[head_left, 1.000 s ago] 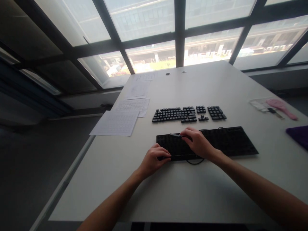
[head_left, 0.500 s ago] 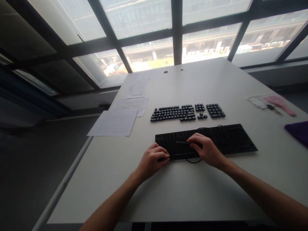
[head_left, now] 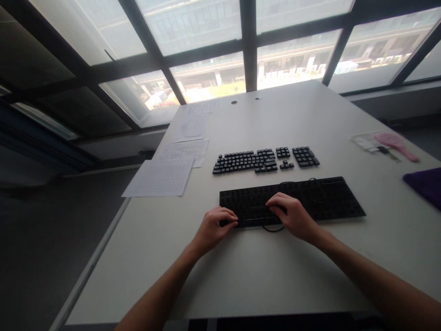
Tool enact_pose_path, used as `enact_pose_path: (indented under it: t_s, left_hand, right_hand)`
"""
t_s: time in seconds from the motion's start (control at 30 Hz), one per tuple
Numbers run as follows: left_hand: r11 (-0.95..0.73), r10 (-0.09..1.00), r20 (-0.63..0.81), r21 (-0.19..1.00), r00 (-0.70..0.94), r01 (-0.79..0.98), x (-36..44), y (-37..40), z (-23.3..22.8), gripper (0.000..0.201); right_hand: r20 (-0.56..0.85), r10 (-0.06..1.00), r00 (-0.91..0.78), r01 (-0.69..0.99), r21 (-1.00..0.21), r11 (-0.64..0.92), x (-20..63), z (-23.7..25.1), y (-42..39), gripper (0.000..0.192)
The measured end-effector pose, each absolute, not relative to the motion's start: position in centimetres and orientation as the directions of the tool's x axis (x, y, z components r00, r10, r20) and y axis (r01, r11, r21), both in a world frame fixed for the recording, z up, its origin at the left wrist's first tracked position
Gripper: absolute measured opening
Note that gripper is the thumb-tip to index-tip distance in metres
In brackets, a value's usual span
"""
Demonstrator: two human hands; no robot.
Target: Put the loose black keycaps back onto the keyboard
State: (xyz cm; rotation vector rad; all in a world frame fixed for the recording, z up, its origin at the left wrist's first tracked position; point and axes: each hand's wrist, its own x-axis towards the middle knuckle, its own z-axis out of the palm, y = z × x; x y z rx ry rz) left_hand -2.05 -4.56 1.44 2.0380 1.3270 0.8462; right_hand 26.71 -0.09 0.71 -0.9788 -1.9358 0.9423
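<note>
A black keyboard base (head_left: 330, 202) with its keycaps off lies on the white desk. At its near left edge, my left hand (head_left: 214, 226) is closed, thumb and forefinger pinched on the rim. My right hand (head_left: 291, 214) is pinched over the middle of the base. It holds one end of a long thin black strip, apparently the space bar keycap (head_left: 255, 208), which hardly stands out against the dark base. Just behind the base, the loose black keycaps (head_left: 243, 161) are set out in keyboard order, with a number pad block (head_left: 305, 156) at their right.
Printed sheets (head_left: 160, 177) run along the desk's left side. Toward the right edge are a pink hairbrush-like object (head_left: 396, 143), a clear bag (head_left: 365, 141) and a purple cloth (head_left: 425, 184). A cable loop (head_left: 274, 229) shows at the base's near edge. Windows (head_left: 210, 76) stand behind the desk.
The black strip in my right hand, earlier raised and easy to see, now sits lower against the keyboard base. Both hands keep their pinch. The whole view has shifted slightly.
</note>
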Motion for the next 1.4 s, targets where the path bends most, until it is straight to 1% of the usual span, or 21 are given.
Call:
enact_pose_path:
  t_s: [0.13, 0.3, 0.4, 0.53, 0.6, 0.73, 0.8, 0.83, 0.87, 0.97, 1.03, 1.1, 1.2, 1.4]
  left_hand:
    - [-0.335, 0.934, 0.187, 0.749, 0.304, 0.571, -1.9, -4.8, 1.4, 0.005]
    - [-0.448, 0.89, 0.264, 0.656, 0.372, 0.607, -1.7, -4.9, 1.3, 0.008]
    - [-0.521, 0.852, 0.305, 0.568, 0.426, 0.637, -1.7, -5.0, 1.7, 0.011]
    - [-0.614, 0.787, 0.35, 0.378, 0.508, 0.693, -1.7, -4.9, 2.1, 0.013]
    - [-0.629, 0.773, 0.362, 0.336, 0.521, 0.701, -1.7, -4.9, 2.0, 0.013]
    - [-0.619, 0.781, 0.375, 0.36, 0.5, 0.698, -1.9, -4.9, 1.5, 0.013]
    - [-0.597, 0.797, 0.391, 0.4, 0.46, 0.696, -1.8, -5.0, 1.3, 0.009]
    - [-0.585, 0.806, 0.402, 0.422, 0.435, 0.693, -1.7, -5.0, 1.3, 0.005]
    - [-0.576, 0.811, 0.415, 0.443, 0.412, 0.687, -1.6, -5.0, 1.2, 0.006]
    - [-0.588, 0.8, 0.458, 0.469, 0.388, 0.658, -0.9, -5.0, 1.1, 0.027]
    - [-0.611, 0.783, 0.472, 0.465, 0.405, 0.64, -0.4, -4.9, 0.8, 0.034]
    - [-0.622, 0.776, 0.471, 0.47, 0.418, 0.626, 0.0, -4.8, 0.5, 0.03]
    - [-0.604, 0.793, 0.461, 0.515, 0.398, 0.608, 0.3, -4.7, 0.0, 0.019]
    - [-0.507, 0.86, 0.411, 0.62, 0.303, 0.599, 0.4, -4.5, -0.3, 0.017]
  right_hand:
    - [0.281, 0.865, -0.416, 0.303, -0.854, 0.424, 26.7, 0.7, -0.1, 0.012]
    - [0.281, 0.864, -0.418, 0.299, -0.856, 0.423, 26.7, 0.7, -0.2, 0.013]
    - [0.282, 0.863, -0.419, 0.303, -0.852, 0.426, 26.6, 0.7, -0.2, 0.013]
    - [0.293, 0.856, -0.425, 0.308, -0.843, 0.441, 26.5, 0.6, -0.3, 0.014]
    - [0.3, 0.854, -0.426, 0.31, -0.838, 0.449, 26.4, 0.5, -0.3, 0.014]
    - [0.299, 0.852, -0.43, 0.319, -0.833, 0.453, 26.5, 0.5, -0.4, 0.013]
    - [0.294, 0.843, -0.451, 0.324, -0.826, 0.461, 26.6, 0.5, -0.5, 0.011]
    - [0.293, 0.834, -0.468, 0.321, -0.822, 0.469, 26.7, 0.5, -0.5, 0.013]
    - [0.293, 0.822, -0.489, 0.315, -0.819, 0.479, 26.7, 0.5, -0.7, 0.015]
    - [0.303, 0.789, -0.535, 0.288, -0.812, 0.507, 26.5, 0.4, -1.2, 0.016]
    - [0.311, 0.781, -0.542, 0.282, -0.808, 0.518, 26.1, 0.2, -1.5, 0.016]
    - [0.328, 0.774, -0.541, 0.29, -0.792, 0.538, 25.7, 0.1, -1.8, 0.015]
    - [0.347, 0.76, -0.549, 0.328, -0.747, 0.578, 25.5, -0.1, -1.8, 0.012]
    - [0.288, 0.761, -0.582, 0.392, -0.72, 0.573, 26.4, -0.1, -0.9, 0.014]
